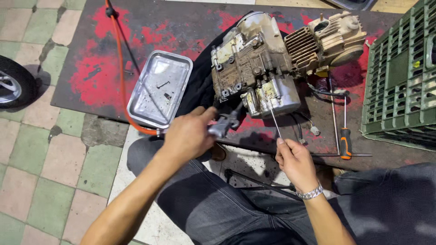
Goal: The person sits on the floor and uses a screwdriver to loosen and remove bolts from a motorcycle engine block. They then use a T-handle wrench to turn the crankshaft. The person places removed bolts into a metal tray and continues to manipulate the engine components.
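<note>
A dirty motorcycle engine (261, 63) lies on a red-stained dark board (104, 68). My left hand (188, 134) grips a grey pneumatic tool (224, 124) just below the engine's lower left corner. My right hand (295, 161), with a metal watch on its wrist, holds a thin metal rod (274, 119) whose far end reaches the engine's lower casing.
A shiny metal tray (159, 88) with a few small parts sits left of the engine, and an orange hose (119, 68) runs past it. An orange-handled screwdriver (345, 136) and a T-handle rod (336, 122) lie at right beside a green plastic crate (399, 77). A tyre (13, 84) is at far left.
</note>
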